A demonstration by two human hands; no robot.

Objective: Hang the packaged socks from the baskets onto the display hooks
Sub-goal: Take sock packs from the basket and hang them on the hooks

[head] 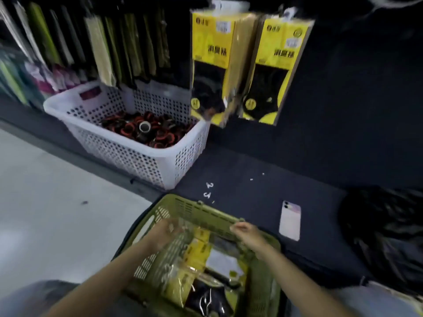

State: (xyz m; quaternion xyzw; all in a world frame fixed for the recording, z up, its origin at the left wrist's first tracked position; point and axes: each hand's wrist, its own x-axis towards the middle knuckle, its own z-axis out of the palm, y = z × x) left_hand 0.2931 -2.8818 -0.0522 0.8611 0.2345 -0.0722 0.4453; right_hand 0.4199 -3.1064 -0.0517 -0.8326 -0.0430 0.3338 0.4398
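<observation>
Green basket (201, 211): right hand (249, 234) curled near rim, hold unclear; left hand (164, 234) blurred, grip untellable; sock packs (196, 252) overlap, hangers may snag on lifting

A pale pink phone (289, 220) lies face down on the dark mat (251, 161), well apart from a crumpled black bag (384, 227) on the right.

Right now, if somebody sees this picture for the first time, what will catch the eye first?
The two bright yellow sock packs hanging side by side at the top centre stand out most. Next come the white basket on the left, holding black and red rolls, and the green basket at the bottom, where the left hand and the right hand reach over more packaged socks.
</observation>
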